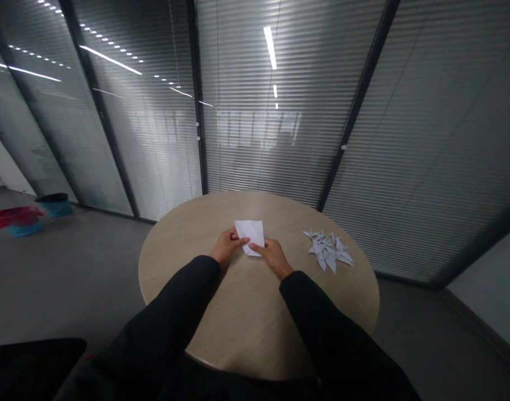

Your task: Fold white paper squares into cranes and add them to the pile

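Note:
Between my two hands is a folded sheet of white paper (250,229), roughly square, with its near left corner folded in. My left hand (227,243) grips its left edge, thumb on top and fingers curled beneath. On the near right side, my right hand (275,255) pinches the paper, its thumb lying across the lower part. Both thumbs come close together near the paper's middle. The fingers under the sheet are partly hidden. To the right on the table lies a pile of several folded white paper cranes (328,249).
A round wooden table (246,312) stands in front of me, close to a glass partition with blinds (255,167). On the floor at left are a blue bin with a red liner (19,220) and a blue bin with a dark liner (57,206). A black object (33,362) is at lower left.

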`<state>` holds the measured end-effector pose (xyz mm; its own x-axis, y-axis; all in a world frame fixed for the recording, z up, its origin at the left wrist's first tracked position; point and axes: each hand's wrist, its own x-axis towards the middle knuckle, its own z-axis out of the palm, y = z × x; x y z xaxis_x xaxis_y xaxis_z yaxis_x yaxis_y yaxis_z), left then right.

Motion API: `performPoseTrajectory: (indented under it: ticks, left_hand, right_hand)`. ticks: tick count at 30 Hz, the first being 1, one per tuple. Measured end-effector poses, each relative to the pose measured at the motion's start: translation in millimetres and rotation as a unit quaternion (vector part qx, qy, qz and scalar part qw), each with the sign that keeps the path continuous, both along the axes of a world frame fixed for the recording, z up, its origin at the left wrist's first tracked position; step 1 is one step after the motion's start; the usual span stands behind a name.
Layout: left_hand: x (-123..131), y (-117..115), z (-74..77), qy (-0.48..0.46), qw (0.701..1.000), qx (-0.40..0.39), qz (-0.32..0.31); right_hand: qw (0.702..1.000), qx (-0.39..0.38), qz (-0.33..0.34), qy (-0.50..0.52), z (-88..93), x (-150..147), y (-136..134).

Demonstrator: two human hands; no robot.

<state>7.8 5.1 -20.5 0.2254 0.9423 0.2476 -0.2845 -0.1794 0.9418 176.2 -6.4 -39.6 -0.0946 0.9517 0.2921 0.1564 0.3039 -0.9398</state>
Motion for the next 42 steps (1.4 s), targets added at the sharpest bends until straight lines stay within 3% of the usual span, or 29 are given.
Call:
performPoseTrajectory:
  ticks: [14, 42]
  left_hand:
    - [-8, 0, 5.0, -0.042, 0.997, -0.046, 0.049]
    - [-14, 8, 4.2, -0.097, 0.989, -0.031, 0.105]
  right_hand:
    - [1.000, -0.014, -0.011, 0.004, 1.4, -1, 0]
    - [1.000, -0.021, 0.004, -0.017, 1.8, -1, 0]
